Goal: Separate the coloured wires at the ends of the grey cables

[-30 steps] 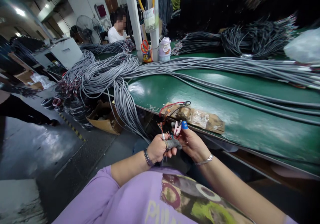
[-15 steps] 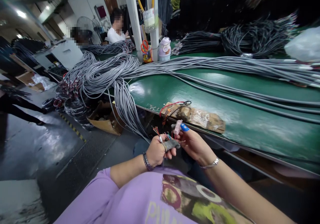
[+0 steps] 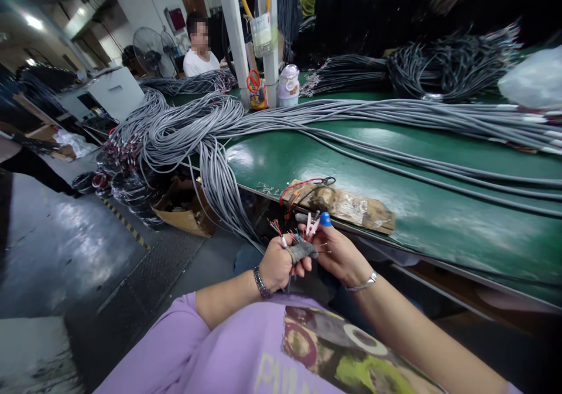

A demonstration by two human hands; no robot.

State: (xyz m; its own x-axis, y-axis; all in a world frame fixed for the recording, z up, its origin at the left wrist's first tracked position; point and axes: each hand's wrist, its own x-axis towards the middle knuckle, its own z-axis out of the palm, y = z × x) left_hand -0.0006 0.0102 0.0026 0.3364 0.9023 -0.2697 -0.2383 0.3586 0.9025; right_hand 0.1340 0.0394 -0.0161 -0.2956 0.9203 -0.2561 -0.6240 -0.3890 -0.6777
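Observation:
My left hand (image 3: 277, 263) is closed round the end of a grey cable (image 3: 302, 251), just below the edge of the green table (image 3: 395, 206). Thin coloured wires (image 3: 276, 226) fan out of the cable end above my fist. My right hand (image 3: 340, 253) is closed on a small pair of white snips (image 3: 312, 224), held right against those wires. A blue cap covers one fingertip (image 3: 325, 219) of that hand. Both wrists wear bracelets.
A taped cardboard pad (image 3: 351, 205) with red and black wire scraps lies at the table edge. Big bundles of grey cable (image 3: 211, 124) cross the table and hang to the floor. A post (image 3: 237, 37), scissors (image 3: 254, 82), a jar (image 3: 288, 85); a person (image 3: 199, 51) sits far back.
My hands stay together at the table edge; the snips in my right hand have shifted slightly against the wire ends. The person at the back has turned.

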